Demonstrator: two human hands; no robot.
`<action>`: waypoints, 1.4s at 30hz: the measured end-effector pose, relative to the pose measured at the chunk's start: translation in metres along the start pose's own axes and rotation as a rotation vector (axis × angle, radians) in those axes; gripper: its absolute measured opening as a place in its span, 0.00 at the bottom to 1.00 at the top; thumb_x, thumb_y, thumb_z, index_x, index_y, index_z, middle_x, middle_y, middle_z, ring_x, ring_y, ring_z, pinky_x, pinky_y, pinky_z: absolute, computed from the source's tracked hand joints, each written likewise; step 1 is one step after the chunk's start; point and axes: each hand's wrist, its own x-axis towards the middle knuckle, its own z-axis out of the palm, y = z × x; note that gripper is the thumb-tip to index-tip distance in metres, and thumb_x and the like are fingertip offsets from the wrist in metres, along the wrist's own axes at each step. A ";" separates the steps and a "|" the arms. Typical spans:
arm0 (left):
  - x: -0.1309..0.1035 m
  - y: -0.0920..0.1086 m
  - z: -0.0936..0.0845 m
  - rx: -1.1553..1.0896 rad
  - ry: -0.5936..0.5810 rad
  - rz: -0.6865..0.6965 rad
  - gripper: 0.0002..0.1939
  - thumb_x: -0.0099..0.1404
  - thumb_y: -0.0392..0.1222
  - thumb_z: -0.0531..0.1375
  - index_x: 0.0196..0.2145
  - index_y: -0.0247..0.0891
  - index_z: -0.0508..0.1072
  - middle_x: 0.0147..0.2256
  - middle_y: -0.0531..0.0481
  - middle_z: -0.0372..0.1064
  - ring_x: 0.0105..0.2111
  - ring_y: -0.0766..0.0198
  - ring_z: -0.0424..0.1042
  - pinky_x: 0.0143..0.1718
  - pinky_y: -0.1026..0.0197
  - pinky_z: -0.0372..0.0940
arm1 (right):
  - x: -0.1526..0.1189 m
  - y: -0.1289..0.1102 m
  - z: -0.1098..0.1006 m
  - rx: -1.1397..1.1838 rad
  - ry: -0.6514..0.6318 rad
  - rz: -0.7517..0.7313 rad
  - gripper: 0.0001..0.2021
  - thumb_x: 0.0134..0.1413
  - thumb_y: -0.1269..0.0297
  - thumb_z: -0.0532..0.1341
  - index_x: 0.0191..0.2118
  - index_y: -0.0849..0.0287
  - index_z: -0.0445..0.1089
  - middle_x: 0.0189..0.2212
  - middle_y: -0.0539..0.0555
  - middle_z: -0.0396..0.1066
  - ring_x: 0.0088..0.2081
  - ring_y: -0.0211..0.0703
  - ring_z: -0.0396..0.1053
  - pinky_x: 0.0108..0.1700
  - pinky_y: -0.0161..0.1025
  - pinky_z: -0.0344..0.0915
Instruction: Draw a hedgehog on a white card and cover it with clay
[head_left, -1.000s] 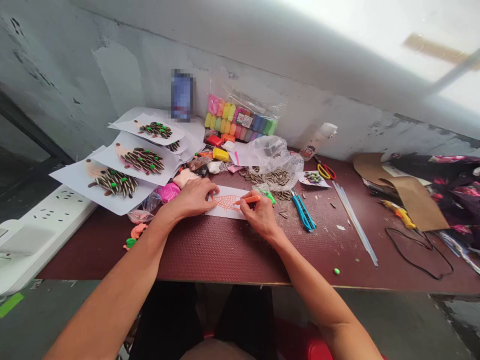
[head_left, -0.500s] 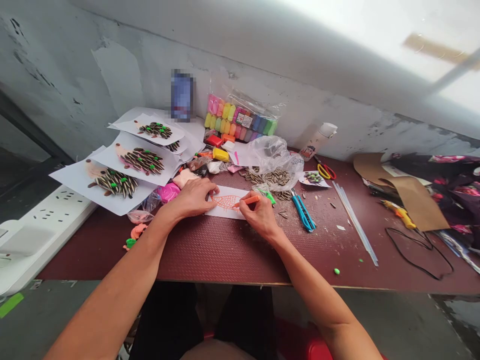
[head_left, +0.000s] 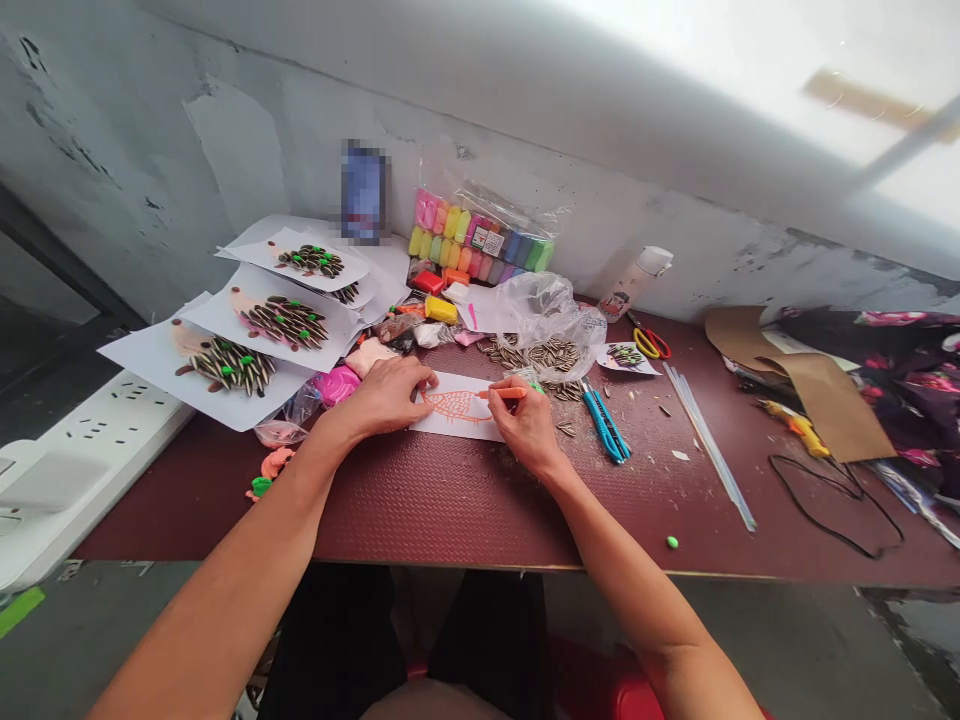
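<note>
hands (head_left: 529, 420): slim orange pen (head_left: 505, 394), flat white paper (head_left: 454, 405) | table (head_left: 427, 500): bumpy, maroon

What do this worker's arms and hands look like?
They're human, with no cables. The left hand and right hand are ungloved, with no ring visible. The left arm and right arm show no sleeves, watch or bracelet.

Drawing sheet (head_left: 459, 404) on the table (head_left: 435, 500), seeds (head_left: 551, 357) behind and right of it, power strip (head_left: 112, 440) far left
</note>
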 end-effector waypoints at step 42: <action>-0.003 0.006 -0.003 -0.020 0.021 0.008 0.19 0.57 0.44 0.59 0.45 0.40 0.78 0.41 0.44 0.73 0.45 0.48 0.72 0.50 0.49 0.64 | -0.007 -0.008 -0.002 -0.046 0.045 0.032 0.11 0.57 0.59 0.57 0.27 0.56 0.70 0.24 0.50 0.73 0.24 0.39 0.67 0.30 0.36 0.62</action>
